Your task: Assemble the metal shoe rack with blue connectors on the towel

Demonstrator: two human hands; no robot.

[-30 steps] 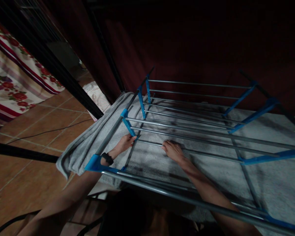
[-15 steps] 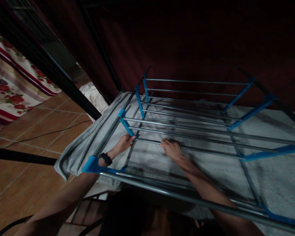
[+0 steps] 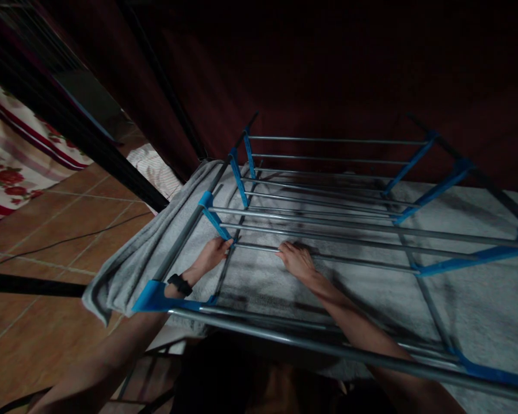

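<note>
A shoe rack of grey metal tubes and blue plastic brackets lies on a grey blanket. My left hand, with a dark band on its wrist, is closed at the lower end of a blue bracket, where a tube meets the side pole. My right hand wraps round that same metal tube, a short way to the right. Both forearms reach in over or under the near tube. Fingertips of both hands are partly hidden.
A dark red curtain hangs behind the rack. Black frame poles slant across the left side. Beyond them are a tiled floor, a thin cable and a floral cloth. A pale striped cloth lies by the blanket's corner.
The whole view has shifted slightly, so the rack and hands appear a little farther left. Both hands keep their places on the rack.
</note>
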